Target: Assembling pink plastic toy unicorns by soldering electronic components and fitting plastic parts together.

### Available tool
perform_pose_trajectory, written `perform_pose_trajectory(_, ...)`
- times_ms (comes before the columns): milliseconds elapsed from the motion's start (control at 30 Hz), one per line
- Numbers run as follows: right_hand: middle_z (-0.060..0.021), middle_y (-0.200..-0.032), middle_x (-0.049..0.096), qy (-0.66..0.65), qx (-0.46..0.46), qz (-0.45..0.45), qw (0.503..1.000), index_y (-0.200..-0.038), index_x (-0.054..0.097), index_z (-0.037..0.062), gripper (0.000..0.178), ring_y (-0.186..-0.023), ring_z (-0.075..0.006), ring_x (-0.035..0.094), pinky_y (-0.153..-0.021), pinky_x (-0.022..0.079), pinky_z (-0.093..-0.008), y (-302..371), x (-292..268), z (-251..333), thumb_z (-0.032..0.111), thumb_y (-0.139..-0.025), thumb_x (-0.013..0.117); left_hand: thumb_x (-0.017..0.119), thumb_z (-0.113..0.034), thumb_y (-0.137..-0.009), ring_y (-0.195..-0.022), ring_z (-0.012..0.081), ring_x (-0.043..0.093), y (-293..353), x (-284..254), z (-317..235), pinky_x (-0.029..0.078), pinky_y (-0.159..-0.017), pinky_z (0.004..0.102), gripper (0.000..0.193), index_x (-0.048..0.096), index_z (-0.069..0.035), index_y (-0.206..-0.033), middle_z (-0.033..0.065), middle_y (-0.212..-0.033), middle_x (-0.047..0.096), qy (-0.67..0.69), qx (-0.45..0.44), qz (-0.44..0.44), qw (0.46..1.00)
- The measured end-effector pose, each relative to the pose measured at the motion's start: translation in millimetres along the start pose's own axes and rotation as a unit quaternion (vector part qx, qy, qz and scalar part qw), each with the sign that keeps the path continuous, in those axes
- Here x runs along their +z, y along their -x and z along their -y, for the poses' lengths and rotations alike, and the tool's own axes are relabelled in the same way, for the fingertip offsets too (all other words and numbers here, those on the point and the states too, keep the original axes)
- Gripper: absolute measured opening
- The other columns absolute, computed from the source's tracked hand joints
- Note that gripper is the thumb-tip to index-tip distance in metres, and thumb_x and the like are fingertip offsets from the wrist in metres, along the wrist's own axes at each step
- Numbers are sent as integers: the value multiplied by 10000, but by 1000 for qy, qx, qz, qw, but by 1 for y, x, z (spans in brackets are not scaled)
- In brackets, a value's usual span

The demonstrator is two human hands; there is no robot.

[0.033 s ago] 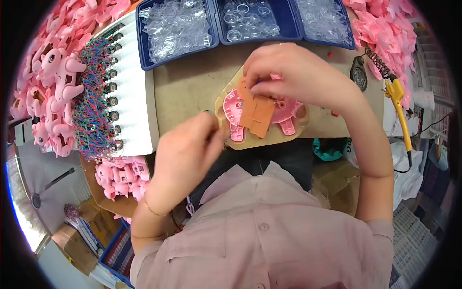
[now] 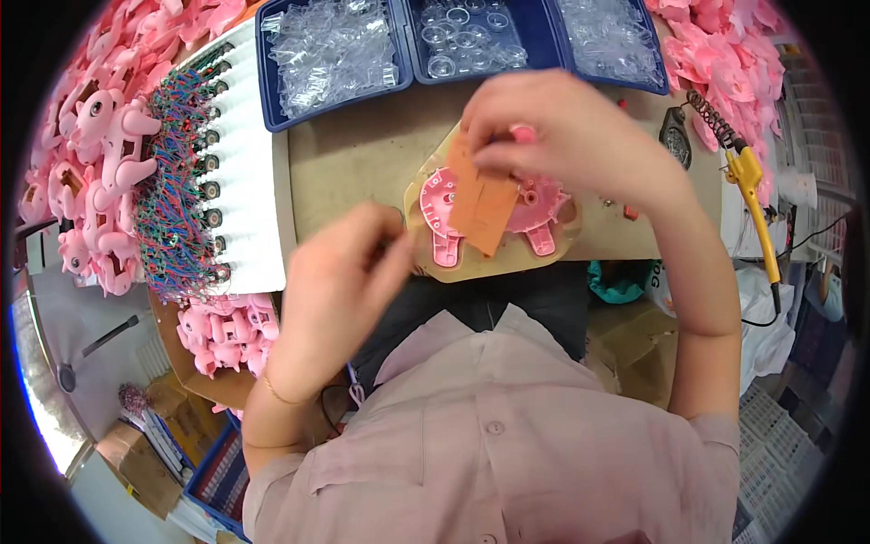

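A pink toy-animal half shell [image 2: 439, 201] lies with its inner side up on a tan holder [image 2: 566, 243] at the table's front edge. Over its middle is a flat orange piece [image 2: 485, 213], tilted and hiding part of the shell. My right hand [image 2: 553, 127] is closed, its fingers pinching the orange piece's upper end. A small pink part [image 2: 523, 134] shows by its knuckles. My left hand [image 2: 340, 267] is just left of the holder, fingers curled and thumb slightly blurred; what they hold, if anything, cannot be made out.
Blue bins [image 2: 335, 113] of clear plastic parts line the far side. Left are a white tray [image 2: 258, 163] with wired round parts and pink toy bodies [image 2: 109, 136]. A yellow-handled tool [image 2: 757, 213] with a coiled cord hangs at right, near more pink pieces [image 2: 725, 82].
The orange piece has turned a little and its lower end has shifted slightly left. My left hand has drawn left, away from the holder. My right hand has risen slightly at the same place.
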State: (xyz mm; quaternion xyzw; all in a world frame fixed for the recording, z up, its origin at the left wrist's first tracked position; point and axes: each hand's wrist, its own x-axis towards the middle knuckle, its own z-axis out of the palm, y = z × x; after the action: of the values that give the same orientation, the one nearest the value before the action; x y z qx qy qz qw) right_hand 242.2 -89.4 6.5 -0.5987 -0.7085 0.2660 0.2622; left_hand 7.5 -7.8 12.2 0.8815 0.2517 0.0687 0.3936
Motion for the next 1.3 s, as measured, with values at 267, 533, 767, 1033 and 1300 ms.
perform_pose_trajectory(267, -41, -868, 540, -25, 136, -281, 950, -827, 584, -3, 78, -760, -118, 534, -697, 432, -237, 37, -23, 40, 5, -775, 642, 624, -101, -878, -739, 63, 539, -35, -5, 7, 442, -671, 198, 209, 607, 7, -1056, 11, -870, 595, 434, -51, -94, 894)
perform_pose_trajectory(533, -85, -937, 545, 53, 228, -191, 953, -898, 586, 11, 171, -857, -195, 548, -731, 429, -273, 60, 15, 65, 21, -746, 663, 628, 3, -850, -835, 87, 614, 5, 43, 16, 503, -739, 206, 264, 566, 56, -1102, 65, -974, 606, 446, -151, 6, 882)
perform_pose_trajectory(767, -103, -896, 597, 58, 100, 117, 986, -898, 587, 29, 150, -805, -244, 598, -621, 447, -365, 2, 33, 46, 106, -782, 642, 639, 2, -840, -834, 91, 616, 11, 51, 20, 509, -760, 218, 239, 588, 46, -1070, 70, -973, 638, 408, -99, -99, 902)
perform_pose_trajectory(1033, -108, -789, 525, 161, 10, 44, 986, -770, 581, 18, 97, -738, -284, 547, -618, 427, -376, -9, 43, 50, 76, -703, 620, 682, -58, -788, -664, 187, 553, 6, 58, 44, 431, -614, 313, 106, 614, -12, -856, 80, -804, 600, 36, 31, -140, 989)
perform_pose_trajectory(1300, -104, -797, 541, 215, 14, 70, 974, -681, 636, 30, 82, -817, -257, 566, -663, 432, -358, -16, 44, 46, 76, -620, 665, 724, -130, -723, -736, 184, 492, 15, 61, 55, 361, -687, 311, 229, 691, -125, -950, -5, -799, 553, -117, 138, -268, 946)
